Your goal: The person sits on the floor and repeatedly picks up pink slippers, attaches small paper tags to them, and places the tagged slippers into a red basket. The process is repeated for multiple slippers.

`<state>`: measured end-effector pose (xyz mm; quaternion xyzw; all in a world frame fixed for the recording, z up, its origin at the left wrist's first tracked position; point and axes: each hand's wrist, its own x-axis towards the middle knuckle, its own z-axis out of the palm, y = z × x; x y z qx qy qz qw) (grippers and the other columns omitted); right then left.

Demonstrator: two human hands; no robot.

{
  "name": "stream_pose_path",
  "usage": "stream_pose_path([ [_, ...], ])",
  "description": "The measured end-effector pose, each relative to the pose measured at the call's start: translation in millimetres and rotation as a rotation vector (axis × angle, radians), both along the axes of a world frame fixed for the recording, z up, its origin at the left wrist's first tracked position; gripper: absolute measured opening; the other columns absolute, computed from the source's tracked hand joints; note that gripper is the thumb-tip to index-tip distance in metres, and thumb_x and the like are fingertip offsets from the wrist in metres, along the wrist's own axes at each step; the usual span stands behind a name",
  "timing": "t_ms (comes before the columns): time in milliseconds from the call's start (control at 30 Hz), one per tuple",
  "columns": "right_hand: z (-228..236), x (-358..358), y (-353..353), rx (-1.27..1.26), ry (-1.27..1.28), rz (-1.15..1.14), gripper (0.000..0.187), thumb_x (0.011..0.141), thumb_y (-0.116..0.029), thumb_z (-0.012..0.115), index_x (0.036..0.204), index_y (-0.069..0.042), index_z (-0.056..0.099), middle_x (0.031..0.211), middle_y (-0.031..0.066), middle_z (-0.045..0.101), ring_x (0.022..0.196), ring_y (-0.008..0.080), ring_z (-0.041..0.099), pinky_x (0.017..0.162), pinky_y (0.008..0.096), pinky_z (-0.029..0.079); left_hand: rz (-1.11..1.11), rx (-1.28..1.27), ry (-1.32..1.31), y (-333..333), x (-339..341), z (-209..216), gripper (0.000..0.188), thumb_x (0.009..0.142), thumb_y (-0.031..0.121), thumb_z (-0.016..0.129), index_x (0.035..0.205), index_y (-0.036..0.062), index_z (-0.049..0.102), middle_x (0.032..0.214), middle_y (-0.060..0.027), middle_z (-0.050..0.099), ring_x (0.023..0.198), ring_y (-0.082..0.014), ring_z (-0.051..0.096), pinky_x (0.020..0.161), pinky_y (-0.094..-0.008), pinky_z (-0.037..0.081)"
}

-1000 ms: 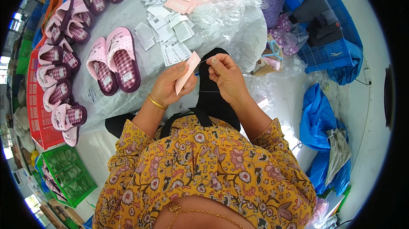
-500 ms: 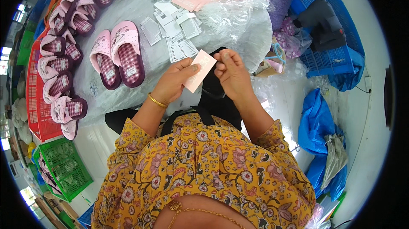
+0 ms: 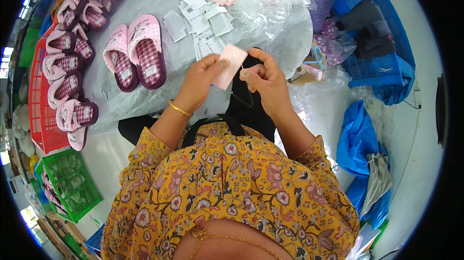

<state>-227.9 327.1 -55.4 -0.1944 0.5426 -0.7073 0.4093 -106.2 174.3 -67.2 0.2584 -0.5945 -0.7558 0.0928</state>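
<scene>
So the pink card [image 3: 229,66] is right in the middle of the frame, pinched between thumb and fingers of the left hand [image 3: 199,80] by its lower-left side, pretty snug grip. Its long axis leans steeply, top end to the upper right, bottom end to the lower left. The right hand [image 3: 267,83] sits on the other side, fingertips just beside the card's right edge; can't tell if they're actually touching it. That hand's thumb and finger are closed on what looks like a thin strand [image 3: 242,67], kinda blurry tbh.

Containers: red crate [image 3: 42,122] at the left edge, pink slippers [image 3: 62,62] lined up by it, can't see inside. Green crate [image 3: 72,187] lower left has some pinkish and dark stuff in it, too small to make out. Upper right there's a blue basket [image 3: 372,77] with dark cloth [image 3: 365,18] in it.
</scene>
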Motion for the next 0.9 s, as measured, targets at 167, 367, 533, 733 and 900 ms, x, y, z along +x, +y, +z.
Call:
stream_pose_path([
  [167,-8.4,15.8,-2.2,0.022,-0.103,0.085,0.051,0.085,-0.008,0.074,0.128,0.0,0.048,0.08,0.0016,0.061,0.063,0.0058,0.052,0.055,0.0199,0.042,0.157,0.443,0.383,5.4,-14.7,1.1,0.031,0.104,0.018,0.045,0.128,-0.0019,0.049,0.121,-0.0171,0.062,0.112,-0.0247,0.061,0.101,-0.0359,0.047],
  [367,-16.2,16.7,-4.7,0.02,-0.147,0.01,0.03,0.087,-0.01,0.073,0.111,-0.002,0.058,0.079,0.0011,0.063,0.064,0.0056,0.052,0.057,0.0201,0.041,0.134,0.447,0.426,13.8,-19.2,13.4,0.031,0.104,0.018,0.045,0.128,-0.0022,0.049,0.123,-0.0174,0.06,0.115,-0.0236,0.06,0.101,-0.0353,0.047],
  [533,-20.2,16.9,-5.0,-0.004,-0.167,-0.004,0.021,0.088,-0.011,0.072,0.104,-0.001,0.063,0.082,0.0009,0.064,0.065,0.0053,0.051,0.058,0.0201,0.041,0.126,0.429,0.429,18.8,-20.4,7.6,0.032,0.104,0.018,0.046,0.129,-0.0012,0.049,0.124,-0.0172,0.06,0.117,-0.0242,0.059,0.1,-0.036,0.047],
  [733,-19.8,17.8,-1.3,0.003,-0.179,0.003,0.024,0.089,-0.011,0.071,0.109,0.0,0.064,0.083,0.0013,0.064,0.065,0.0051,0.05,0.059,0.0201,0.04,0.19,0.398,0.439,20.6,-21.8,5.3,0.031,0.105,0.019,0.045,0.129,-0.0006,0.05,0.125,-0.0167,0.06,0.118,-0.0254,0.058,0.098,-0.0364,0.049],
  [900,-18.8,17.4,-0.5,-0.007,-0.198,0.016,0.025,0.089,-0.012,0.071,0.11,0.0,0.064,0.083,0.0017,0.065,0.065,0.0052,0.05,0.059,0.0203,0.041,0.189,0.373,0.446,22.5,-23.0,6.2,0.031,0.105,0.02,0.044,0.129,-0.0002,0.05,0.126,-0.0166,0.06,0.118,-0.025,0.058,0.097,-0.0364,0.049],
])
